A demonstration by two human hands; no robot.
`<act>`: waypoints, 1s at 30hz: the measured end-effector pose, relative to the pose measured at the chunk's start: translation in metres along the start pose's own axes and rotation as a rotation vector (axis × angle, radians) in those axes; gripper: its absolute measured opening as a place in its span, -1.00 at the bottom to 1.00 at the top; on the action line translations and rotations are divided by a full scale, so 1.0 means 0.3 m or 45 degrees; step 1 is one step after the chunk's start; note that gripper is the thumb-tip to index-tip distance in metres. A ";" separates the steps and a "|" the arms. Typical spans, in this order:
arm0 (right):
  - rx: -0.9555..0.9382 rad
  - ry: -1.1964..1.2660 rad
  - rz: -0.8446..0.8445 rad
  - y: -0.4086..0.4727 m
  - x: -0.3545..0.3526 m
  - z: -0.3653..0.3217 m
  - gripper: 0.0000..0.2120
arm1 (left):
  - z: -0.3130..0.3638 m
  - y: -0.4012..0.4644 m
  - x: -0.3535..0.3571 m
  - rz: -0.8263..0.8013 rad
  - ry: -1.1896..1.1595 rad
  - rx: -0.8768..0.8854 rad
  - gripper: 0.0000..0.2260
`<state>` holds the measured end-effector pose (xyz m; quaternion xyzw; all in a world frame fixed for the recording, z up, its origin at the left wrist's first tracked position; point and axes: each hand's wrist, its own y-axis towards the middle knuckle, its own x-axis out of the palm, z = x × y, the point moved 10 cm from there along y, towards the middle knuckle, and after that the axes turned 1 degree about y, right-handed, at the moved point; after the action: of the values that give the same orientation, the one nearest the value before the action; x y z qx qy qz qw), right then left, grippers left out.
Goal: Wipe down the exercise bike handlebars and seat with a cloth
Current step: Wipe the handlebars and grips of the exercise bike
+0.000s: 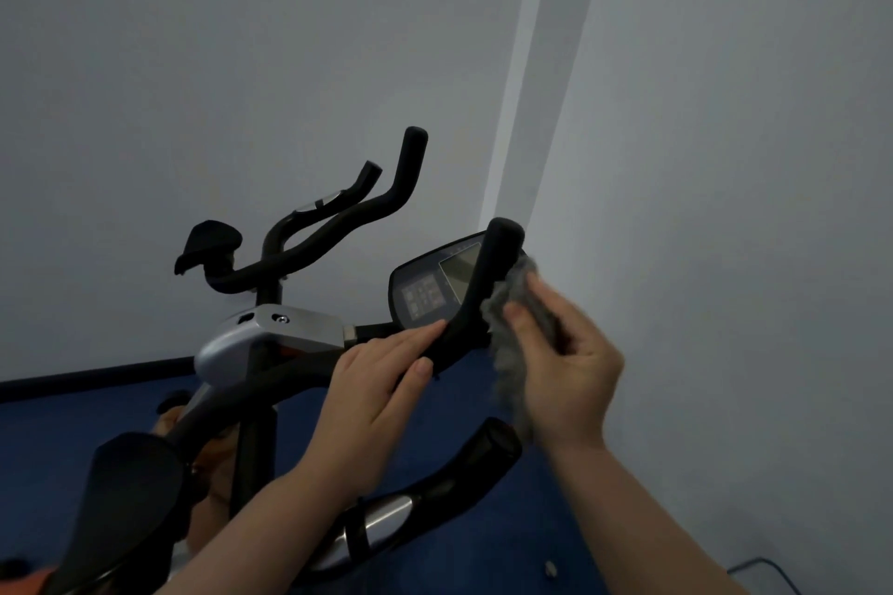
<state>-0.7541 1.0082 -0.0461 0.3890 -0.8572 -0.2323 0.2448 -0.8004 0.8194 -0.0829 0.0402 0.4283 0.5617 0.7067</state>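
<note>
The exercise bike's black handlebar (pixel 488 285) curves upward in the middle of the view. My left hand (pixel 377 382) grips the bar at its bend, fingers over the top and thumb along the front. My right hand (pixel 565 348) holds a grey fuzzy cloth (pixel 512 304) bunched against the right side of the upright grip. The bike's console (pixel 430 290) with its screen sits just behind that grip. A black seat (pixel 125 498) shows at lower left. A lower handlebar grip (pixel 464 459) with a silver sensor plate runs beneath my arms.
Another set of black handlebars (pixel 338 217) with a padded rest (pixel 208 246) stands farther back by the wall. Grey walls meet in a corner on the right. Blue floor (pixel 507 546) lies below, with a cable (pixel 763 568) at lower right.
</note>
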 end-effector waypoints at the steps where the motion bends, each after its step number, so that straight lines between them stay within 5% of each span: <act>1: -0.047 0.008 0.028 0.045 -0.012 -0.038 -0.69 | -0.002 0.000 -0.002 0.003 -0.002 -0.003 -0.62; 6: -0.122 0.021 -0.012 0.114 0.069 -0.076 -0.70 | -0.004 -0.002 0.006 -0.022 0.009 -0.019 -0.59; 11: 0.263 -0.151 -0.323 -0.149 0.037 0.186 -0.70 | -0.004 -0.003 0.003 -0.011 0.000 -0.003 -0.62; 16: 0.211 0.188 -0.002 0.074 0.019 0.088 -0.77 | 0.002 0.001 -0.001 -0.005 0.010 0.006 -0.63; 24: 0.359 0.091 -0.311 -0.008 0.071 0.129 -0.71 | -0.006 0.001 -0.002 0.008 0.004 -0.003 -0.61; 30: 0.014 0.055 -0.262 0.154 0.109 -0.090 -0.76 | -0.008 -0.001 -0.001 0.001 0.000 -0.013 -0.61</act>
<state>-0.7824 1.0045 0.0097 0.4813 -0.8084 -0.2430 0.2360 -0.8018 0.8180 -0.0843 0.0370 0.4254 0.5642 0.7066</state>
